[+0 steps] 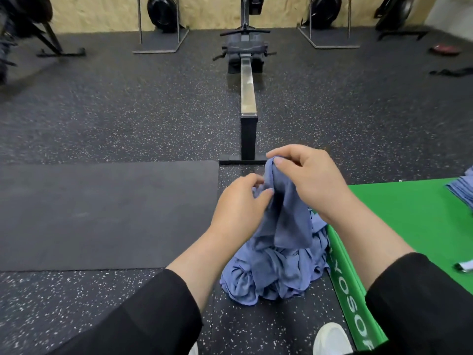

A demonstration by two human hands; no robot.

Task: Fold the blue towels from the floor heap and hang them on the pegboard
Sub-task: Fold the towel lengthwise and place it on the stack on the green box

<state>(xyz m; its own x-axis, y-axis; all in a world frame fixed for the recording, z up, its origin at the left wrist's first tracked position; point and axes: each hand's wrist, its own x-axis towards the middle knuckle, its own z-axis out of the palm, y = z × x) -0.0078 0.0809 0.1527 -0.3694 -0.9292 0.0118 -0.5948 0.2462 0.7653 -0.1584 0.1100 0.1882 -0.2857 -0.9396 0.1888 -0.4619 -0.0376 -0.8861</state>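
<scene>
A heap of blue towels (276, 275) lies crumpled on the speckled floor between my feet and a green box. One blue towel (286, 216) hangs lifted above the heap. My right hand (304, 175) pinches its top edge. My left hand (243, 201) grips the cloth a little lower on its left side. Folded blue towels (462, 187) lie on the green surface at the far right. No pegboard is in view.
The green box (409, 226) stands at my right, with a small blue item (464, 266) on it. A dark mat (102, 213) covers the floor at the left. A rowing machine (248, 98) runs away straight ahead. Bikes and stands line the far wall.
</scene>
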